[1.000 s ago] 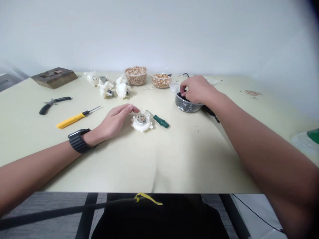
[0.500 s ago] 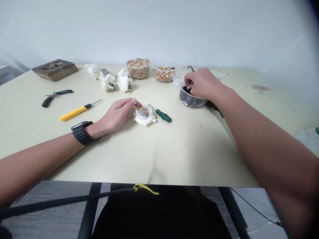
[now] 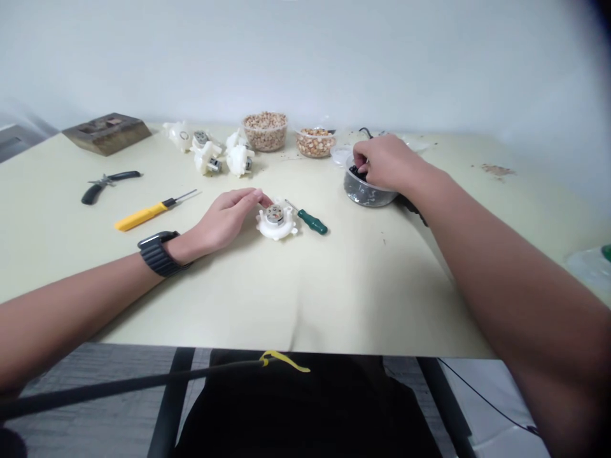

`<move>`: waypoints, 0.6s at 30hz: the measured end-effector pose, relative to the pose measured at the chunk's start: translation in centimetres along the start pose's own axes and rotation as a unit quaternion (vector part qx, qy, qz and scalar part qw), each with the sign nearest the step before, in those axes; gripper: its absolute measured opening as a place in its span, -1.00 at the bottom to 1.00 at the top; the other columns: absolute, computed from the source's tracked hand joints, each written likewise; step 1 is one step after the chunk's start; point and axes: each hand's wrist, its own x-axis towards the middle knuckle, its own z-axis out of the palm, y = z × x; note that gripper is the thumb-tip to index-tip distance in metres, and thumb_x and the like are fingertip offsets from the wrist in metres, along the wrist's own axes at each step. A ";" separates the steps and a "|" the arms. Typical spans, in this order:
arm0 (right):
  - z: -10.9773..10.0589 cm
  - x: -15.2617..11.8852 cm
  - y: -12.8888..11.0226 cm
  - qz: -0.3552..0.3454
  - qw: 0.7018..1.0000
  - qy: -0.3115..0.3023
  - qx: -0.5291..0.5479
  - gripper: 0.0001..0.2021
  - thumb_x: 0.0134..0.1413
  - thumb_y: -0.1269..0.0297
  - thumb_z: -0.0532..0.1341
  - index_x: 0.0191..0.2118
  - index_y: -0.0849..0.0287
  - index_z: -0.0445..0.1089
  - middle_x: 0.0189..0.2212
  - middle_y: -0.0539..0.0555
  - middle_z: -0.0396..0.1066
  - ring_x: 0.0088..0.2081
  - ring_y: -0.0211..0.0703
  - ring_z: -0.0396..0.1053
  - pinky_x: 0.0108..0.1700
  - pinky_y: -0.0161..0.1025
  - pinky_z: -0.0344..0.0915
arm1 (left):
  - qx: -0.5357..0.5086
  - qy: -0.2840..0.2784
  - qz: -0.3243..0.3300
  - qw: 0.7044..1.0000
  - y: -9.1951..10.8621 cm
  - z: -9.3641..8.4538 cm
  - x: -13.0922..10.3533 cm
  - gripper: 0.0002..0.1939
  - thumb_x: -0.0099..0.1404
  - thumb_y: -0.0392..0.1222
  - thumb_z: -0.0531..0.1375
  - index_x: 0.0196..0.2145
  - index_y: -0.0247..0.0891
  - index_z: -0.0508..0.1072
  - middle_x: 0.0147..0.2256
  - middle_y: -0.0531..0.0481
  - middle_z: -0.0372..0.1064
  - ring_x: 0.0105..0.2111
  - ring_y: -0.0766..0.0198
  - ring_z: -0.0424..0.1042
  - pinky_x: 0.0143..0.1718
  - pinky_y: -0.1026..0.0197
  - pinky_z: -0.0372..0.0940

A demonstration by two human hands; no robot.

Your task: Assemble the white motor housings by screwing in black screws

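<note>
My left hand (image 3: 220, 219) lies flat on the pale table (image 3: 334, 286), fingers together, its fingertips touching the left side of a white plastic housing with a small metal motor (image 3: 276, 221) in its middle. A dark watch sits on that wrist. My right hand (image 3: 384, 163) reaches into a clear bowl of small black parts (image 3: 368, 189), its fingers curled down among them; what they pinch is hidden. A green-handled screwdriver (image 3: 309, 219) rests just right of the housing.
A yellow-handled screwdriver (image 3: 147, 212) and black pliers (image 3: 107, 184) lie at the left, a wooden block (image 3: 107, 132) behind them. Several white motor housings (image 3: 210, 152) and two tubs of tan pieces (image 3: 265, 130) stand at the back. A clear bag (image 3: 592, 264) lies at the right edge.
The view tipped slightly, shifting everything up in the picture. My right hand stays in the bowl with its fingers working a little; my left hand stays put beside the housing.
</note>
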 end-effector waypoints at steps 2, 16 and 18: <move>0.1 0.0 -0.1 0.002 1.000 0.001 -0.008 -0.80 0.10 0.43 0.25 -0.45 0.06 0.25 -0.43 0.10 0.32 -0.30 -0.06 0.24 -0.18 -0.05 0.13 | 0.002 -0.001 -0.002 1.000 0.1 0.0 0.0 -0.47 0.51 0.20 0.01 -0.15 -0.23 0.62 -0.01 -0.11 0.61 0.06 0.03 0.50 0.24 0.04 0.31; -2.3 -4.4 -9.9 0.060 0.786 0.015 0.615 -0.71 0.25 0.68 0.17 -0.39 0.13 0.33 -0.53 -0.11 0.40 -0.45 -0.39 0.41 -0.26 -0.31 0.31 | 0.051 0.139 0.244 0.958 -1.3 -0.3 -0.4 -0.62 0.44 0.10 0.26 0.10 -0.14 0.49 -0.05 -0.08 0.56 -0.08 0.12 0.51 0.04 0.02 0.33; -0.7 -6.2 -13.0 0.096 0.735 -0.054 0.669 -0.70 0.26 0.69 0.16 -0.41 0.17 0.30 -0.52 -0.10 0.40 -0.46 -0.41 0.40 -0.27 -0.34 0.31 | 0.116 0.149 0.335 0.923 -0.8 -0.3 -0.9 -0.57 0.41 0.06 0.32 0.14 -0.14 0.45 -0.16 -0.04 0.56 -0.18 0.16 0.52 -0.02 0.01 0.29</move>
